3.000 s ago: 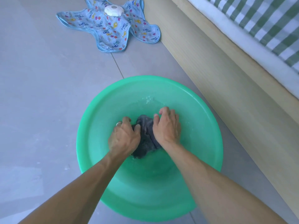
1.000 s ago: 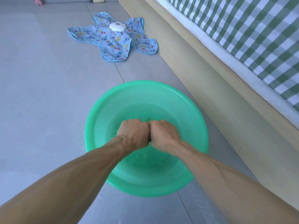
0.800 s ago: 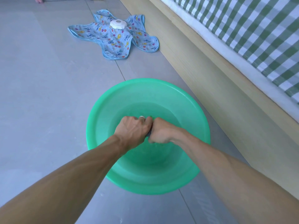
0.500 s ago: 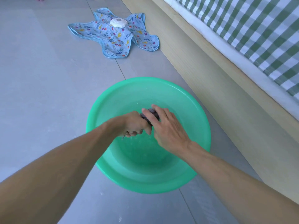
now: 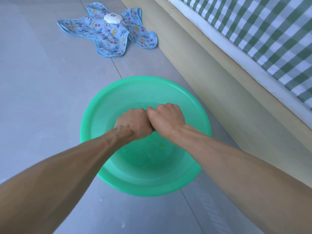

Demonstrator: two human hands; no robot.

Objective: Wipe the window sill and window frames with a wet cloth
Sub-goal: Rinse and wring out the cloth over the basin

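Head view, looking down: both my fists are pressed together knuckle to knuckle above the middle of the green basin (image 5: 108, 105). Left hand (image 5: 134, 123) is balled tight, back of hand up, fingers curled under. Right hand (image 5: 166, 118) same, curled tight, touching the left at the thumb side. The wet cloth is almost fully hidden; only a thin dark sliver (image 5: 150, 123) shows in the seam between the two fists, so both hands appear clenched round it, but I can't tell how much each one holds. Basin sits on the grey tiled floor (image 5: 42, 98), water shallow in the bottom, surface hard to make out. Both forearms bare, coming in from the lower corners. Further off on the floor lies a blue patterned cloth (image 5: 111, 36) with fish and star prints, spread in a star shape, a white round object (image 5: 113, 18) resting on it near its far edge. Along the right runs a light wooden bed frame (image 5: 211, 65), the patterned cloth touching its base, and above it a green and white checked sheet (image 5: 270, 31) over a white mattress edge.
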